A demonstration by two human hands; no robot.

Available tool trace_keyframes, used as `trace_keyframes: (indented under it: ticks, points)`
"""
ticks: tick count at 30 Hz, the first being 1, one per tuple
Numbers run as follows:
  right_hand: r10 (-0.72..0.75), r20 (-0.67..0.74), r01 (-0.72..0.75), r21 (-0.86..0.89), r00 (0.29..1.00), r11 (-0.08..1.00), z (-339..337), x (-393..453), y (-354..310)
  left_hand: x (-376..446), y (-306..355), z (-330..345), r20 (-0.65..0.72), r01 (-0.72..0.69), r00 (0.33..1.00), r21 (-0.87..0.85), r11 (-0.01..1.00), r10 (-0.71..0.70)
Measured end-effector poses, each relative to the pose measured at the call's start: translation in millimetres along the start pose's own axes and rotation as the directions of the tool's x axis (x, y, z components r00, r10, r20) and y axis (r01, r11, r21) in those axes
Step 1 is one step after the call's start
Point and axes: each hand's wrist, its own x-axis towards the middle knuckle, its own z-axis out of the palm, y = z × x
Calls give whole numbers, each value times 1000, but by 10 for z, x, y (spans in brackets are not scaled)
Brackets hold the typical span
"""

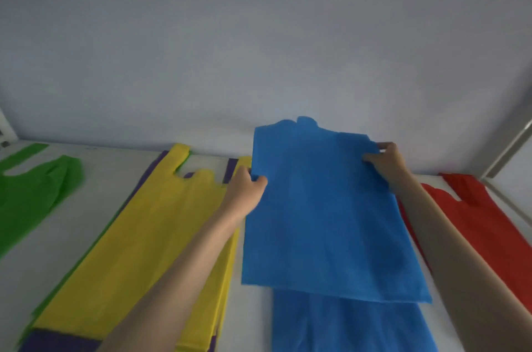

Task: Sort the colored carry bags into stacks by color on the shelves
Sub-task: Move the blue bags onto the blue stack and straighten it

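Note:
A blue carry bag (pixel 325 216) hangs spread out above the white shelf (pixel 109 176), held by both hands. My left hand (pixel 244 190) pinches its left upper edge and my right hand (pixel 387 161) pinches its right upper edge. Beneath it lies a blue stack (pixel 351 325), partly covered by the held bag. To the left lies a mixed pile with a yellow bag (pixel 149 236) on top and purple and green edges showing under it. A green bag (pixel 31 193) lies at the far left. A red bag (pixel 483 219) lies at the far right, partly behind my right forearm.
A pale wall (pixel 259 49) rises directly behind the shelf. A metal upright (pixel 509 147) stands at the right end, and a bracket shows at the left end.

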Motion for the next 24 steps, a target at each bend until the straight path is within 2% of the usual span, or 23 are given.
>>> trace_keyframes:
  ticks: [3,6,9,14,19,21,24]
  points:
    - [133,53,-127,-113,990,986,-35,170,644,-35,-385,449,91,135,985,113,984,-146]
    - [250,121,-224,-193,961,955,1,-9,1037,-95,-749,769,175,228,948,217,949,-268]
    - [328,127,-297,-214,936,931,55,-120,1240,-90,-854,870,160,253,938,287,924,-306]
    - [311,153,-262,-277,938,925,85,-67,1262,-104,-802,879,147,238,941,353,905,-305]
    - [292,120,-247,-295,949,923,75,-66,1254,-149,-748,830,155,221,942,377,900,-296]
    - [244,67,-210,-327,967,921,76,-97,1179,-158,-714,777,136,196,951,430,881,-278]
    - [70,-31,-76,-392,997,917,148,-218,977,-156,-689,589,78,165,968,511,843,-237]
